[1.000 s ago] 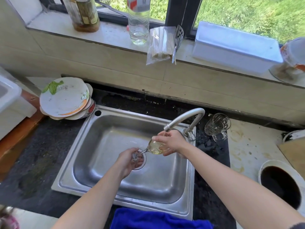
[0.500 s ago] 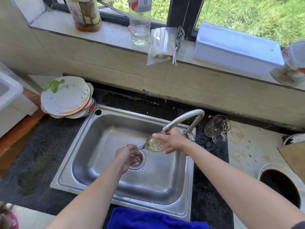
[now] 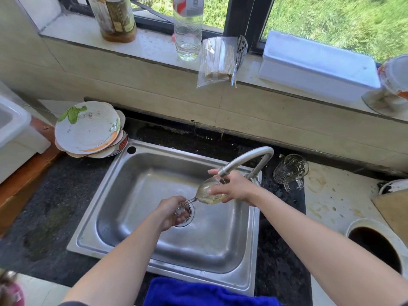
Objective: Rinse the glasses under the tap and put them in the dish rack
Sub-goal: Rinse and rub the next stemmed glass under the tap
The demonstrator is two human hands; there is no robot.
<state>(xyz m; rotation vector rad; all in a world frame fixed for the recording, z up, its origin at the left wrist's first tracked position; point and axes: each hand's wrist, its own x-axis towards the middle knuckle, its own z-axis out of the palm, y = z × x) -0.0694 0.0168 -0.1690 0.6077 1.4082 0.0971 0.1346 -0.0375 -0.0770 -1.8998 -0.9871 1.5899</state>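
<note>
A stemmed wine glass point(image 3: 206, 193) lies tilted on its side over the steel sink point(image 3: 141, 173), its mouth up against the spout of the curved tap point(image 3: 245, 159). My right hand point(image 3: 235, 187) grips the bowl, fingers curled around it. My left hand point(image 3: 171, 212) holds the foot and stem of the glass above the drain. A clear patterned glass mug point(image 3: 290, 171) lies on its side on the counter right of the tap. No dish rack is in view.
Stacked dirty plates point(image 3: 88, 129) sit left of the sink. The windowsill carries bottles point(image 3: 187, 29), a bag of sticks point(image 3: 217, 59) and a white box point(image 3: 318, 65). A blue cloth point(image 3: 198, 292) hangs at the front edge. A dark round pot point(image 3: 375, 246) stands at right.
The glass has risen slightly toward the tap spout, and my right hand has shifted its hold around the bowl. My left hand stays on the foot.
</note>
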